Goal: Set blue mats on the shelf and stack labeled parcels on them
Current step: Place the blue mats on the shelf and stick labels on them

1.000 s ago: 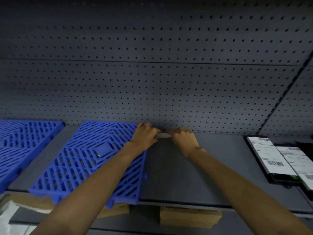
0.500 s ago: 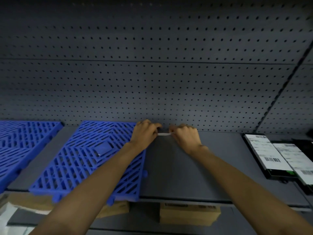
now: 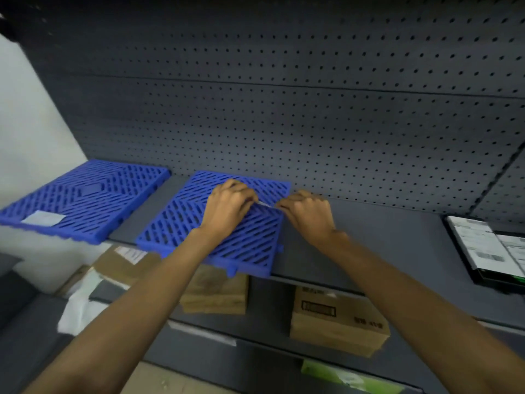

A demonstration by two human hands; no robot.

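1. A first blue plastic grid mat [image 3: 85, 200] lies flat at the left end of the dark grey metal shelf [image 3: 383, 240]. A small white paper [image 3: 42, 218] sits on its near corner.
2. A second blue plastic grid mat [image 3: 244, 243] lies flat near the middle, with a gap between the two. I think they lie flat so parcels can sit steady on top.
3. The left hand [image 3: 227, 207] rests on the second mat's far right part. Its fingers are curled and pinch one end of a small white strip [image 3: 265, 204].
4. The right hand [image 3: 308, 214] is just to the right, over the bare shelf. Its curled fingers pinch the other end. Two hands may be pulling it tight or peeling it. I cannot tell what it is.
5. The flat black parcels with white labels [image 3: 483, 248] lie at the right end, well apart from the mats, labels up for reading. No parcel is on a mat yet.
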